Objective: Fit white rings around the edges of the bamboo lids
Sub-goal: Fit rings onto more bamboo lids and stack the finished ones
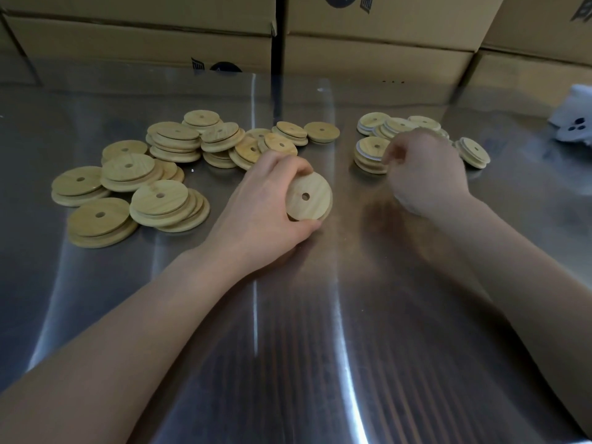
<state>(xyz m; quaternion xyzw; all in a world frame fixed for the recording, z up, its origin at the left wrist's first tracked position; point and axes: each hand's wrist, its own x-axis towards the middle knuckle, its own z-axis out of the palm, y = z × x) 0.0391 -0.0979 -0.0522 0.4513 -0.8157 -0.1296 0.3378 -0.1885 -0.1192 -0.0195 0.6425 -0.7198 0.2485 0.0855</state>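
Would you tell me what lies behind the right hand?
Behind the right hand lie ringed bamboo lids, partly covered by it; whether its curled fingers hold anything is hidden.

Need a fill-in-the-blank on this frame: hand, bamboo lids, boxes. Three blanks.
The left hand grips a round bamboo lid with a small ___ through its centre.
The pile of bamboo lids fitted with white rings lies on the person's ___ side of the shiny metal table.
Behind the table stand brown ___ boxes.
Missing words: hole; right; cardboard.
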